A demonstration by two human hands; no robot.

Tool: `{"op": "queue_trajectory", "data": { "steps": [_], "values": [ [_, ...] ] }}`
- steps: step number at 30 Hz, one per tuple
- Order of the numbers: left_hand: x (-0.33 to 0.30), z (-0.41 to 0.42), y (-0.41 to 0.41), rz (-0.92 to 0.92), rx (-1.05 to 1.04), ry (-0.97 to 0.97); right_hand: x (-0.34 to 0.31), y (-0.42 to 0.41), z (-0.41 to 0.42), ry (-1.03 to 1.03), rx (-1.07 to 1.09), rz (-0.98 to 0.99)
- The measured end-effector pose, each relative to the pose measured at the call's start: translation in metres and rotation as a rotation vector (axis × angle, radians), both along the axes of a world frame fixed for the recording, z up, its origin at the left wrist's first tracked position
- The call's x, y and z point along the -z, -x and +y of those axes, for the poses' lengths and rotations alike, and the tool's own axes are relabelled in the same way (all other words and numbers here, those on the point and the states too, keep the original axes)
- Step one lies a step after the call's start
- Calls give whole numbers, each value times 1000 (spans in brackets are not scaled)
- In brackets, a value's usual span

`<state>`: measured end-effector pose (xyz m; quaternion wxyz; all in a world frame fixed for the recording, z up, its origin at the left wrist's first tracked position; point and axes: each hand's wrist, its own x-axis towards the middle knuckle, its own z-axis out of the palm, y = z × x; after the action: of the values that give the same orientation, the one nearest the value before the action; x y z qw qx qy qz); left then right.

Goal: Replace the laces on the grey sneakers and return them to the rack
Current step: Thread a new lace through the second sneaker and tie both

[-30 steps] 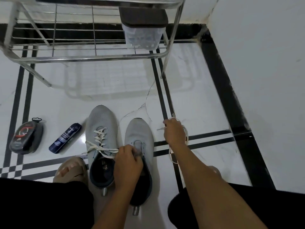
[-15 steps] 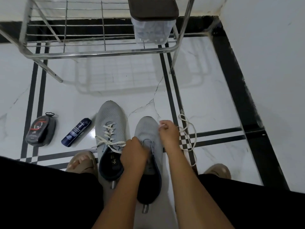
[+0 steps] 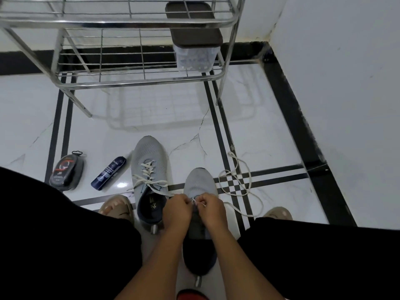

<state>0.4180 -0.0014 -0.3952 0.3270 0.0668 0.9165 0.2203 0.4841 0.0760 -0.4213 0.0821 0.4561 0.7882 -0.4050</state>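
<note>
Grey mesh covers both sneakers on the white marble floor (image 3: 151,118) in front of you: the left sneaker (image 3: 149,167) already carries a white lace criss-crossed up its eyelets, while the right sneaker (image 3: 200,185) sits just beside it, nearer to you, with its eyelet area under your hands. Your left hand (image 3: 176,210) has its fingers curled and pinched on the end of the loose lace (image 3: 237,187) right at the front eyelets, and your right hand (image 3: 213,210) pinches the same lace just beside it, thumb and fingers closed together on the thin white tip. From your right hand the rest of that lace trails off to the right and lies in loose loops on the floor, across the black-and-white checker where the dark tile stripes cross. The metal rack (image 3: 138,81) stands beyond the shoes, its lower wire shelf bare on the left, with a clear container with a dark lid (image 3: 194,40) on its right side. To the left of the laced sneaker lie a dark blue spray can (image 3: 108,173) on its side and a black shoe-polish sponge case (image 3: 66,172). Your sandalled feet show on either side of the shoes
</note>
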Motion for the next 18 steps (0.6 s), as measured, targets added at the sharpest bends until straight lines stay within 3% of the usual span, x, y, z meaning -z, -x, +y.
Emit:
{"op": "queue_trajectory", "data": {
  "steps": [7, 12, 18],
  "values": [
    [0, -9, -5, -2, 3, -90, -2, -7, -1, -65, 18, -26],
    [2, -11, -1, -27, 36, -126, 3, -7, 1, 1, 99, 13],
    [5, -12, -2, -28, 54, -135, 5, -5, 9, -78, -69, 27]
  ]
}}
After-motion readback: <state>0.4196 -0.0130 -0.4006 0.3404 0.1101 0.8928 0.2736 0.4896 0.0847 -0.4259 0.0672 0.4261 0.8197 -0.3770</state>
